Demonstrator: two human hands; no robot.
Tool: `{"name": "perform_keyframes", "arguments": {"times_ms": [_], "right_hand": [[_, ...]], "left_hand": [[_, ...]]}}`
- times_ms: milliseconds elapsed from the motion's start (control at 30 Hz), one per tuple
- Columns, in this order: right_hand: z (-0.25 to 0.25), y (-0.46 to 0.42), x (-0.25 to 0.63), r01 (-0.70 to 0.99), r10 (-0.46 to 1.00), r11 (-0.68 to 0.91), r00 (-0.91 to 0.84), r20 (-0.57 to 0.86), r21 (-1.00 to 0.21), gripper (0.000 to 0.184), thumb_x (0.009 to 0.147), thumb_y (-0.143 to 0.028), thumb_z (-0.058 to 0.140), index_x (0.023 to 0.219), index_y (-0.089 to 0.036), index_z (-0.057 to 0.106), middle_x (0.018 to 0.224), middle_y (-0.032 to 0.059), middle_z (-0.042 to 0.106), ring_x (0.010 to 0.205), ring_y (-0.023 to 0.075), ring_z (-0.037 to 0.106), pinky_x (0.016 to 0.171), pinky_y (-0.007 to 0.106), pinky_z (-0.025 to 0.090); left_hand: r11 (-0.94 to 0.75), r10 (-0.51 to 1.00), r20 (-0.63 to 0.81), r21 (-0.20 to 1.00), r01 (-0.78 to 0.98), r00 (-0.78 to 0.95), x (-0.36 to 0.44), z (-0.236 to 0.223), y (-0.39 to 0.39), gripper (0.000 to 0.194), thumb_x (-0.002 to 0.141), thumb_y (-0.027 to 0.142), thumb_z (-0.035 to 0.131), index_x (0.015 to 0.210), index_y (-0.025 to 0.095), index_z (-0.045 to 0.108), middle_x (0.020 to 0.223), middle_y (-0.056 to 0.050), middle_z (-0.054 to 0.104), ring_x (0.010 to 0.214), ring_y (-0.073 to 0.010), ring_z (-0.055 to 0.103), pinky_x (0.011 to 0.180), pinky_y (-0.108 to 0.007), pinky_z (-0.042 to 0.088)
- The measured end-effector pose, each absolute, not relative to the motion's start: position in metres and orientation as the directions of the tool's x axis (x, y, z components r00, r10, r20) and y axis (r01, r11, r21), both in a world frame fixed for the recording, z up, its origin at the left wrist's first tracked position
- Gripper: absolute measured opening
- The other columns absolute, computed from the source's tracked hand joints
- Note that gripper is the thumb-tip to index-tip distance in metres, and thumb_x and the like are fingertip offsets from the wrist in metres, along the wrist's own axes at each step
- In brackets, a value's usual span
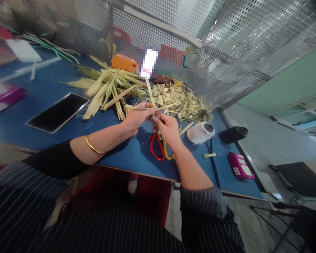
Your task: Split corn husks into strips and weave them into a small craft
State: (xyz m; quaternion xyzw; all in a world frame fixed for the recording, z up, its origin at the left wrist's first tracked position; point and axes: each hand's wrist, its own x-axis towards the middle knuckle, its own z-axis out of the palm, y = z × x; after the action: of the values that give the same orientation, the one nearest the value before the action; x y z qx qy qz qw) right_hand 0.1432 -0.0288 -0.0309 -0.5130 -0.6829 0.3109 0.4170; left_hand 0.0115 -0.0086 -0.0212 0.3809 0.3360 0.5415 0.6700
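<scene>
Pale yellow-green strips that look like dried corn husk (150, 92) cross between my fingertips, one pointing up and away, another sideways. My left hand (138, 118) pinches them from the left, thumb against fingers. On the other side, my right hand (168, 129) has its thumb and fingers closed on the same strips where they meet. Below the right hand lie scissors with red and yellow handles (158, 149), their blades mostly hidden. Beyond my hands spreads a bundle of long husks (102, 89), with a heap of shredded husk (180, 100) to its right.
A blue table (137, 158) carries a dark-screened phone (58, 112) on the left. To the right are a white thread cone (197, 133), a black thread cone (233, 134) and a purple packet (241, 166). Behind the husks stand an orange object (124, 63) and a perforated metal panel (216, 52).
</scene>
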Motion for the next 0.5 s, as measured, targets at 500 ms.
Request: {"name": "perform_keyframes", "arguments": {"times_ms": [500], "right_hand": [[-0.013,-0.022,0.165,0.181,0.941,0.262,0.169,0.292,-0.948,0.021,0.08,-0.039,0.063,0.075,-0.018,0.061,0.055,-0.0061,0.044,0.046,0.007,0.036,0.045,0.023,0.028]], "left_hand": [[-0.202,0.853,0.143,0.977,0.066,0.501,0.006,-0.03,-0.016,0.018,0.076,0.03,0.065,0.075,0.014,0.072,0.055,-0.002,0.064,0.046,-0.0117,0.056,0.05,-0.024,0.045]]}}
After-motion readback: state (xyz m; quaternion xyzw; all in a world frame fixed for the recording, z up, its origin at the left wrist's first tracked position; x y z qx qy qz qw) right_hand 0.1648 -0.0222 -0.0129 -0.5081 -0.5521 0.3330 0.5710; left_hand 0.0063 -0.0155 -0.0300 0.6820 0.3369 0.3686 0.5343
